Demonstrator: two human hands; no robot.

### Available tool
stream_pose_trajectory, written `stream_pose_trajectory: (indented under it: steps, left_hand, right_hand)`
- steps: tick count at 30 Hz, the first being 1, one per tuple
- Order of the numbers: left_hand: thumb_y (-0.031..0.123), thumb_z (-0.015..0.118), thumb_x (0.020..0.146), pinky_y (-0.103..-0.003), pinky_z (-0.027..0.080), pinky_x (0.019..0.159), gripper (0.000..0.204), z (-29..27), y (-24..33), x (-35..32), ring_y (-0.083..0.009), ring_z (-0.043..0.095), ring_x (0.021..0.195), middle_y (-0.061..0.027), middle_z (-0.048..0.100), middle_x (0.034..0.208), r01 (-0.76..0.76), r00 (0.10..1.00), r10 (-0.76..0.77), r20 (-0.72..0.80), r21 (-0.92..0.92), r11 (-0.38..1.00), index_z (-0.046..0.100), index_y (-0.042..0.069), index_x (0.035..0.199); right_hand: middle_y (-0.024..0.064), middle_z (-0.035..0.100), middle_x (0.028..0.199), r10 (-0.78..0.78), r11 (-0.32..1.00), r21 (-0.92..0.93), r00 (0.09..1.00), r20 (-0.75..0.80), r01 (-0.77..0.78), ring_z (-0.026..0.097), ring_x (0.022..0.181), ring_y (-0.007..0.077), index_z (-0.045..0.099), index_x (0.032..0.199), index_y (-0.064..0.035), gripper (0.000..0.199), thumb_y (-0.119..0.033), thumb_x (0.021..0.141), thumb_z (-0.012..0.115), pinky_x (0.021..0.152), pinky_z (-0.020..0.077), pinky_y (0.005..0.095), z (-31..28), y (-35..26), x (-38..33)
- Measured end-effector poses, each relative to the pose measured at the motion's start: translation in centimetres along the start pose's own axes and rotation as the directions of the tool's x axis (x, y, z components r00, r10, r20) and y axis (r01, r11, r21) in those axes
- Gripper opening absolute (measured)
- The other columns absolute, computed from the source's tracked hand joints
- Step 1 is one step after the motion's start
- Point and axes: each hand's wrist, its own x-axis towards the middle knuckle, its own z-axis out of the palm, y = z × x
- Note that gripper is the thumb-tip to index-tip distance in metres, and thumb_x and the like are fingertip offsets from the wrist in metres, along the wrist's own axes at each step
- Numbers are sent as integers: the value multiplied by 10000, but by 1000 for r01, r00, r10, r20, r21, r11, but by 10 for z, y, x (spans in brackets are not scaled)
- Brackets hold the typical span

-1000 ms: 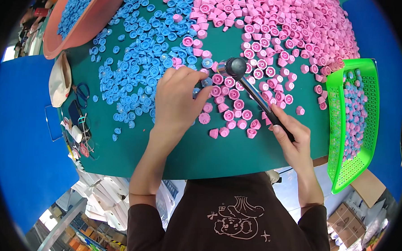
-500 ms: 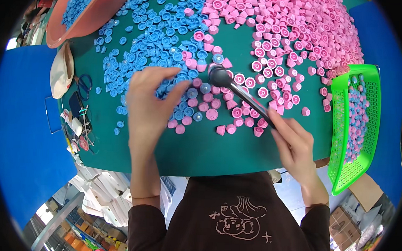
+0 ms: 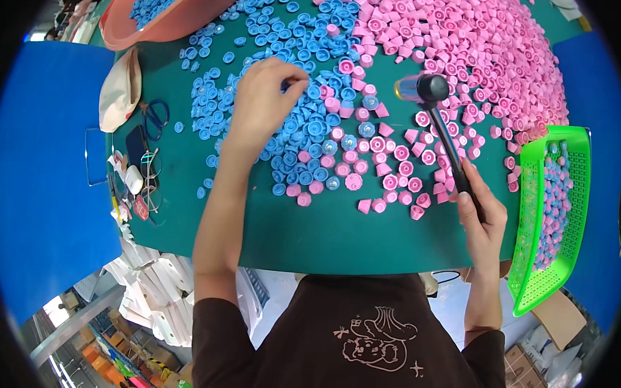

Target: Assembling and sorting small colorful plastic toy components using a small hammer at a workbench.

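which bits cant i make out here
All in the head view:
- whether the left hand pinches anything: hidden by the hand itself
- far rim of the curved salmon plastic basin: cut off by the top edge
- one striking face of the long black-and-silver hammer: blurred

Cream pouch (image 3: 119, 92), blue-handled scissors (image 3: 155, 116), dark phone (image 3: 136, 143), eyeglasses (image 3: 148, 158) are resting along left edge of surface (image 3: 302, 235).

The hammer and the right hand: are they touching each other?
Touching. The head view shows the right hand closed around the hammer at the lower end of its handle.
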Motion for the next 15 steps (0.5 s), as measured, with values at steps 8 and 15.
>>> stream_pose_trajectory:
  steps: [8,15]
  left_hand:
    - [96,726,727,-368,488,737,210,-3,-2,22,-249,618,825,-101,622,834,-102,980,65,187,196,975,689,23,920]
    - [141,771,743,-320,488,667,218,-2,18,13,-207,613,733,-77,653,833,45,997,-53,63,124,991,690,29,912]
  right_hand:
    - [93,677,925,36,999,0,999,29,-36,578,745,109,579,1301,-5,396,-52,909,617,692,456,233,-7,13,-8]
    - [78,678,940,2,1000,-14,999,43,-1,593,737,94,556,1327,-7,416,-102,926,613,610,439,219,-13,23,-9]
